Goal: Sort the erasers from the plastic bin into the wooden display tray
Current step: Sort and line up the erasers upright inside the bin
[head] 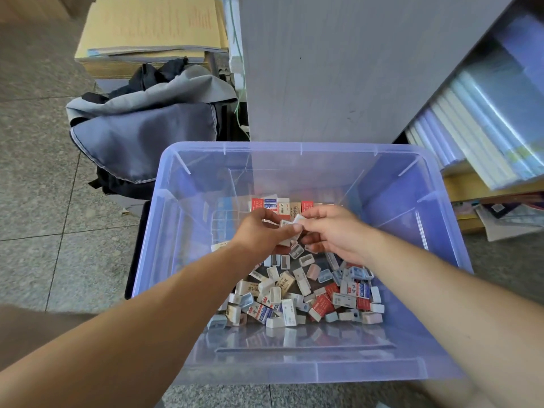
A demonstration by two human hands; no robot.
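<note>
Above floor [44, 172], left hand [262, 232] (right [334, 231] too) pinches erasers [297, 218].

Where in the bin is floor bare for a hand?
Bare floor shows between the eraser pile and the right wall of the plastic bin, beside the right hand. Crowded: that pile, and the eraser row at the far wall.

Stationery shop or stockroom, wrapped notebooks [482, 119] on shelf, stacked cartons [147, 28], tiled floor [38, 172]
</note>
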